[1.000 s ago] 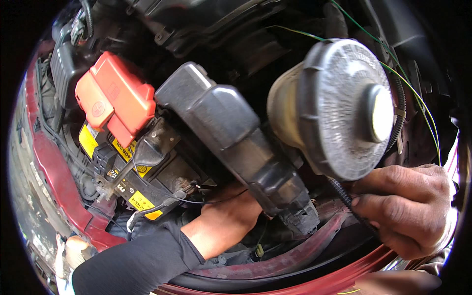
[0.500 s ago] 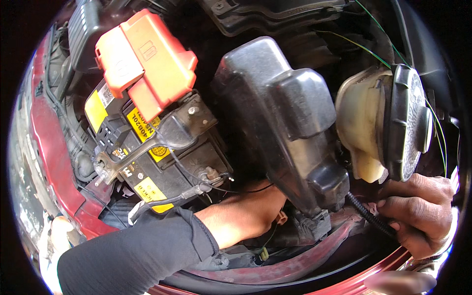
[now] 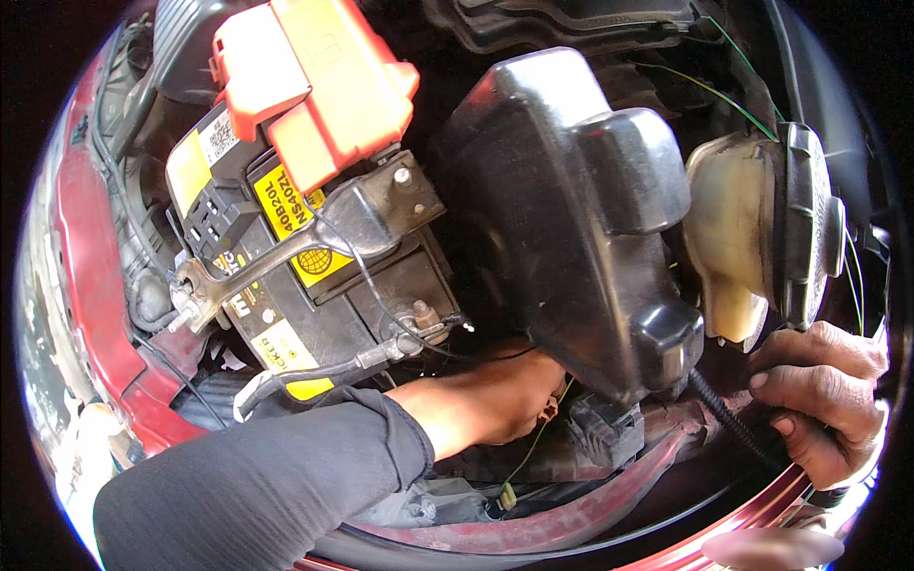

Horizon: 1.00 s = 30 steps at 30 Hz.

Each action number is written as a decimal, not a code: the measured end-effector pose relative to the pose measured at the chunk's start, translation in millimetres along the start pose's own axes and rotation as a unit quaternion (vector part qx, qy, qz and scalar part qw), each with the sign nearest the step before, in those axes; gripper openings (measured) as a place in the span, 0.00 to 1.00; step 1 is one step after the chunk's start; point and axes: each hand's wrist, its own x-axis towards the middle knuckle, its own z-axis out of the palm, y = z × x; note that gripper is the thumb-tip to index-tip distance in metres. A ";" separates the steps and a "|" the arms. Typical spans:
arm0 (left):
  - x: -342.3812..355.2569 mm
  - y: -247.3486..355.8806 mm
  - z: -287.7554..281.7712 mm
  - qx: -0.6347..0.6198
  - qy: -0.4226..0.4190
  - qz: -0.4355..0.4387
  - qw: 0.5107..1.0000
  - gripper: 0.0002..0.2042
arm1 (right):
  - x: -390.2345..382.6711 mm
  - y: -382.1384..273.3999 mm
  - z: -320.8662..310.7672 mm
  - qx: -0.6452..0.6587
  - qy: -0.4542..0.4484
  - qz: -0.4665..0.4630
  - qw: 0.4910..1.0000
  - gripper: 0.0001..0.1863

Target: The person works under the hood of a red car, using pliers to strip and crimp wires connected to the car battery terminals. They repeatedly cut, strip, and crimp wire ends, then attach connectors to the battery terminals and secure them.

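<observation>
My left arm, in a black sleeve, reaches in from the lower left. My left hand (image 3: 514, 395) is beside the lower end of a large black plastic box (image 3: 571, 257), its fingertips hidden. A small brown piece (image 3: 548, 410) shows against this hand, near a thin yellow-green wire (image 3: 524, 462) running down to a small yellow connector (image 3: 507, 497). At the right, my right hand (image 3: 828, 400) has its fingers bent below a yellowed reservoir (image 3: 728, 228) with a black cap (image 3: 809, 228). A black corrugated tube (image 3: 719, 409) passes near its fingertips; whatever they grip cannot be made out.
A battery (image 3: 371, 295) with a red-orange cover (image 3: 324, 86) stands on the left, a metal hold-down bar (image 3: 276, 257) across it. Cables (image 3: 324, 376) run along its near side. A dark red body edge (image 3: 571, 533) curves along the front.
The view has shifted, so the battery and box sit further right. More of my left hand shows beside the box. My right fingertips are a little farther from the corrugated tube.
</observation>
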 end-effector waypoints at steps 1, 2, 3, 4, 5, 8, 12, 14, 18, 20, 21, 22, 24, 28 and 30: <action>0.1 1.0 4.9 0.026 0.041 0.010 0.999 0.18 | -0.2 0.1 -1.0 0.006 -0.005 0.000 1.000 0.14; 0.4 -0.4 5.5 0.036 0.036 0.001 0.999 0.19 | -0.6 -0.3 -1.6 -0.007 0.000 -0.006 1.000 0.14; 0.4 -0.7 6.3 0.047 0.031 -0.008 0.998 0.20 | -0.4 -0.2 -2.4 -0.009 -0.003 -0.008 1.000 0.14; 0.8 -2.3 4.8 0.040 -0.022 -0.038 0.998 0.22 | -0.3 -0.6 -3.2 0.003 -0.012 -0.001 1.000 0.14; 0.9 -3.2 3.9 0.029 -0.049 -0.049 0.997 0.23 | -0.1 -0.6 -3.3 -0.008 -0.011 -0.008 1.000 0.15; -0.9 -2.9 5.2 0.013 0.007 -0.010 1.000 0.23 | 0.2 -1.3 -3.2 -0.007 -0.015 -0.007 1.000 0.15; -2.3 -4.0 4.5 0.036 -0.006 -0.019 0.999 0.22 | -1.0 -2.1 -1.6 -0.015 0.002 -0.009 1.000 0.15; -3.8 -3.2 1.3 0.049 -0.006 -0.007 0.999 0.23 | -1.0 -1.9 -2.9 -0.013 -0.003 -0.004 1.000 0.15; -5.7 0.7 -8.1 0.025 -0.050 -0.046 0.997 0.25 | 1.6 0.7 -7.0 0.006 -0.033 -0.006 0.999 0.14; -4.6 2.8 -12.1 0.021 -0.053 -0.059 0.997 0.24 | 2.6 1.4 -7.0 0.030 -0.029 -0.005 0.999 0.14; -4.3 4.1 -14.2 0.024 -0.036 -0.038 0.998 0.23 | 2.8 1.2 -6.6 0.020 -0.025 -0.005 0.999 0.14; -4.1 5.8 -15.4 0.020 -0.047 -0.061 0.997 0.23 | 3.1 1.6 -6.1 0.019 -0.022 -0.008 1.000 0.14; -4.5 10.5 -18.5 0.030 -0.047 -0.073 0.996 0.22 | 2.9 1.0 -5.5 0.019 -0.020 -0.008 1.000 0.14; -8.3 26.3 -30.3 0.065 -0.062 -0.096 0.991 0.17 | 2.2 -1.1 -7.8 0.014 -0.027 -0.001 1.000 0.14; -7.6 35.6 -36.5 0.022 -0.076 -0.130 0.988 0.18 | 2.6 -2.0 -9.3 0.009 -0.034 0.002 0.999 0.14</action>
